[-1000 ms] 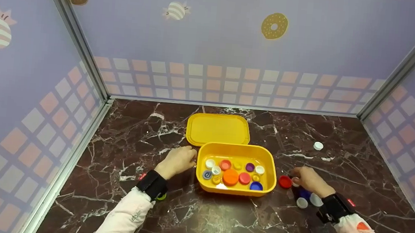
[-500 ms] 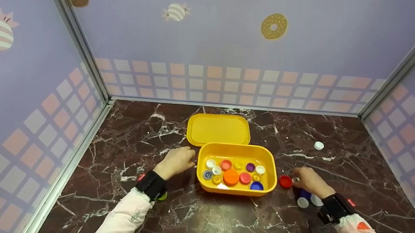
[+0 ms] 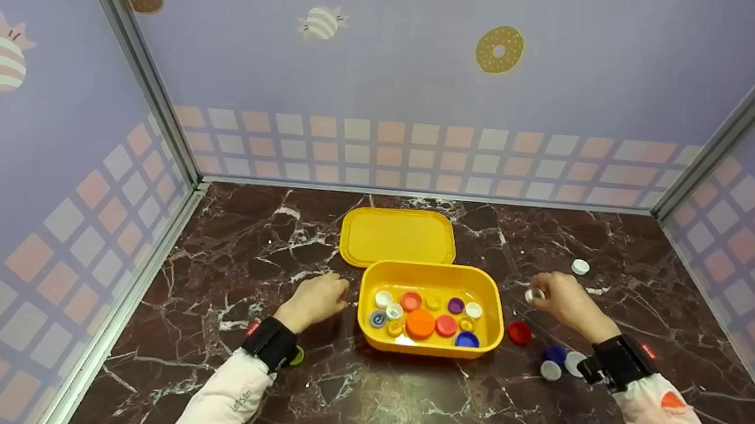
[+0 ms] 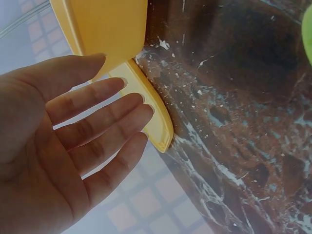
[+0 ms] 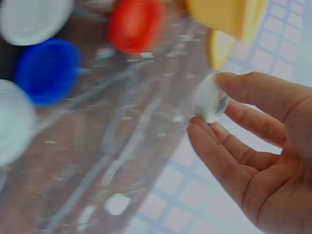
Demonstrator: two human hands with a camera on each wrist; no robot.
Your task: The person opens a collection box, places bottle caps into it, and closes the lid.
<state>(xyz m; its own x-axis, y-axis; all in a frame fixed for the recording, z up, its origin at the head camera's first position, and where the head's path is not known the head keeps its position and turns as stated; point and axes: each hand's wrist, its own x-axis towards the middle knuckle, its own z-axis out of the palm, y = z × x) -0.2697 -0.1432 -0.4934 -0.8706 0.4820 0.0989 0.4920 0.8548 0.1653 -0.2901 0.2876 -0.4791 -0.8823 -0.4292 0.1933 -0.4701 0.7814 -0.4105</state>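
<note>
Apart from each other, my right hand (image 3: 564,300) pinches a small round white plastic cap (image 5: 209,100) right of the rounded-rectangular yellow plastic box (image 3: 428,348), while my left hand (image 3: 315,297), fingers loose, holds nothing near its left side. I judge this pick-up done; next likely calls for carrying the cap over the box.

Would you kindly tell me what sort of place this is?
Probably a screened-off work booth: patterned purple panels, joined by grey corner strips, stand on three sides of a dark marbled surface.
</note>
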